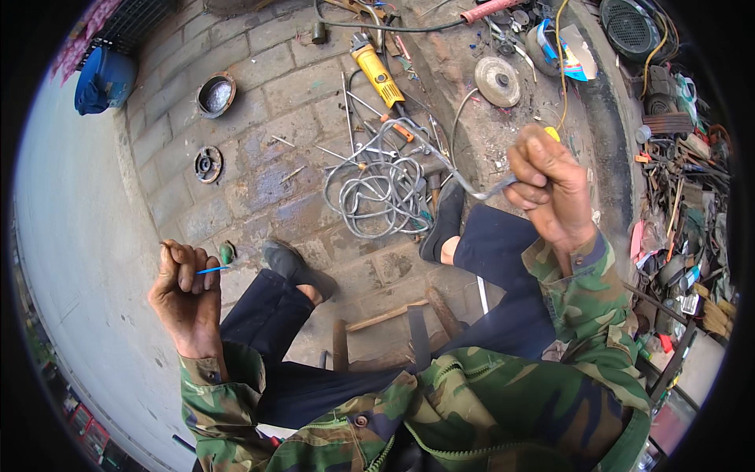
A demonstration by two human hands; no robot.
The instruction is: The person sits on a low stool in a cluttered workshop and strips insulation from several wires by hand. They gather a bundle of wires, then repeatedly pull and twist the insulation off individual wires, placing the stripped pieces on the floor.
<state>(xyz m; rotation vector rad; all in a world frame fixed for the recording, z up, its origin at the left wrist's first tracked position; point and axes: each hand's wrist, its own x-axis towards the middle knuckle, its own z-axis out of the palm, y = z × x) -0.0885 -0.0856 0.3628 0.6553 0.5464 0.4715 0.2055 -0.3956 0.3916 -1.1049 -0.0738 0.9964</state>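
My left hand (pixel 189 295) is raised at the left, its fingers closed on a thin blue strip (pixel 212 269), perhaps a piece of wire insulation. On the right, my right hand (pixel 548 183) pinches a grey cable (pixel 439 154) near one end; that end is hidden in my fingers. From there the cable sags down to a loose coil (pixel 380 197) on the paving between my feet. Just beyond the coil lie an orange-handled screwdriver (pixel 401 128), an open-ended spanner (pixel 380 152) and several thin rods. A yellow angle grinder (pixel 376 71) rests farther away.
Two round metal parts, a deep ring-shaped housing (pixel 216 95) and a smaller disc (pixel 208 164), lie left of the tools. A round lid-like disc (pixel 498 81) sits at the right. Scrap and tools (pixel 684 177) crowd the right edge. A blue bucket (pixel 106 79) stands far left.
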